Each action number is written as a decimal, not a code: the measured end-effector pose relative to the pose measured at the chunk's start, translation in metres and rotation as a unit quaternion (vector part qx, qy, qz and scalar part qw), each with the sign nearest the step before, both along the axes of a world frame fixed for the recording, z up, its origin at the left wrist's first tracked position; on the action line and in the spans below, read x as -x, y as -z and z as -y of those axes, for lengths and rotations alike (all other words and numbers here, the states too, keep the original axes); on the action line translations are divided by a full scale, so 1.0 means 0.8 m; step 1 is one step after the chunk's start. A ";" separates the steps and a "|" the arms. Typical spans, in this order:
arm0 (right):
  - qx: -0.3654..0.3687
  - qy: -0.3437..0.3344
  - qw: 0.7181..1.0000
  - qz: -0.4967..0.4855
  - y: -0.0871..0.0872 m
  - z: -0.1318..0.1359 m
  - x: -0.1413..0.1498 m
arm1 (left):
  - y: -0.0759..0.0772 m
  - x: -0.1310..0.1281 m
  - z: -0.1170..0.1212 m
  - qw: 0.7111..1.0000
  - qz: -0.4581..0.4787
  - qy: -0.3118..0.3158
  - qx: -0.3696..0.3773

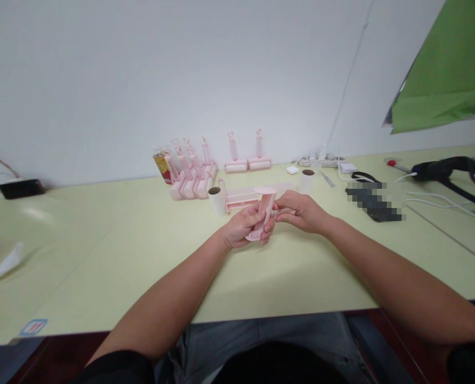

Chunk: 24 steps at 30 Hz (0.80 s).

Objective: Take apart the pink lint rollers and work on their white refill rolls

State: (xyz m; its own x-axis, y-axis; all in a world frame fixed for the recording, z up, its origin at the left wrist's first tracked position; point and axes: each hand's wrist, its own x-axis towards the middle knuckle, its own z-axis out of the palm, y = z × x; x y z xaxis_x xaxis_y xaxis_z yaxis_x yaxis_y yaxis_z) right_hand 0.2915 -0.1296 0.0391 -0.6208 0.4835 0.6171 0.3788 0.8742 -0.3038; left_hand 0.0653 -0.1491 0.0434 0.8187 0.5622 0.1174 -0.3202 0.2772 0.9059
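My left hand (242, 226) is closed round a pink lint roller casing (266, 205), held tilted above the table. Beside it, my right hand (306, 211) pinches a thin, pale pink handle piece (284, 212) against the casing's right side; whether the two are joined is hidden by my fingers. Just behind my hands lies another pink casing (241, 205). A white paper roll (218, 204) with a brown core stands left of it, and a second white roll (306, 182) stands behind my right hand.
Several pink lint rollers (189, 181) with upright handles cluster at the back, two more (248, 164) along the wall. Right are a power strip (321, 161), a dark pixelated object (375, 202), cables and a black headset strap (453, 176). Far left lies a black phone-like object (21, 188).
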 end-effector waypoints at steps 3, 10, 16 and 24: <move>0.005 -0.008 1.000 0.004 -0.004 0.003 0.001 | 0.004 0.000 0.000 0.999 0.004 -0.014 -0.030; -0.003 -0.014 1.000 -0.008 -0.011 0.007 -0.001 | 0.006 -0.010 0.007 0.996 0.012 -0.060 -0.061; -0.011 0.105 0.993 -0.043 -0.013 -0.017 -0.039 | -0.028 0.007 0.016 0.989 0.066 -0.121 -0.055; -0.002 0.292 0.915 -0.277 -0.003 -0.045 -0.068 | -0.031 -0.023 -0.027 0.848 -0.315 -0.299 -0.303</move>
State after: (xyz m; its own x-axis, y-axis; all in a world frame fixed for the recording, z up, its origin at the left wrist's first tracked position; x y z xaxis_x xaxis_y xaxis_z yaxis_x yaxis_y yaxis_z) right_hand 0.3458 -0.0940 0.0412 0.1518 0.6304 0.7613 0.5697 0.5736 -0.5885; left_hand 0.0834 -0.1275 0.0680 0.4157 0.8916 0.1797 0.3606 -0.3430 0.8674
